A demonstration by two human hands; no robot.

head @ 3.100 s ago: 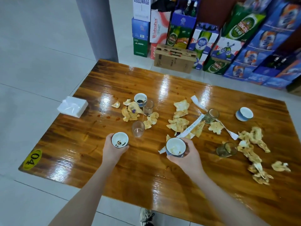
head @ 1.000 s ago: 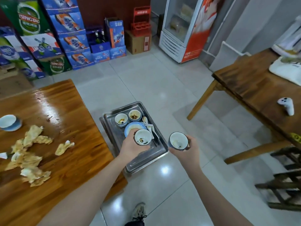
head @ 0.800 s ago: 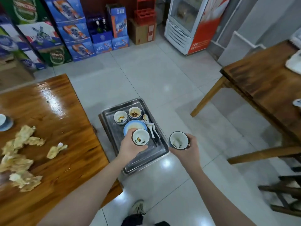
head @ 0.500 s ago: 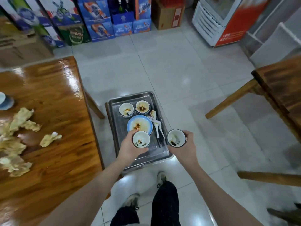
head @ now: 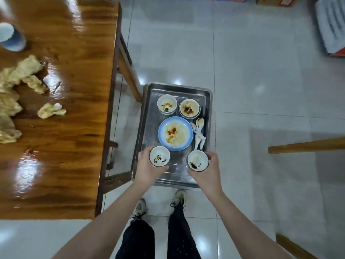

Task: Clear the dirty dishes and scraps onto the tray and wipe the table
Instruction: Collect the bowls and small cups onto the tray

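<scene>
The left hand (head: pixel 147 170) gripped one bowl (head: pixel 159 156), the right hand (head: pixel 208 173) a second bowl (head: pixel 197 160), over one tray (head: pixel 147 116). It held two more bowls (head: pixel 167 104), one plate (head: pixel 175 133), some spoons (head: pixel 199 134).

- Small eatery, dining floor (casual sort).
- Glossy wooden table (head: pixel 65 146) strewn with crumpled scraps (head: pixel 51 111).
- Steel tray (head: pixel 147 116) of sauce-smeared bowls (head: pixel 167 106), plate (head: pixel 175 133), spoons (head: pixel 199 135).
- Tiled floor (head: pixel 261 71); more wooden furniture (head: pixel 306 145) at right.

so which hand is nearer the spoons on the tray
Right. The right hand sits just below the spoons; the left hand is across the tray, beyond the blue plate.
</scene>
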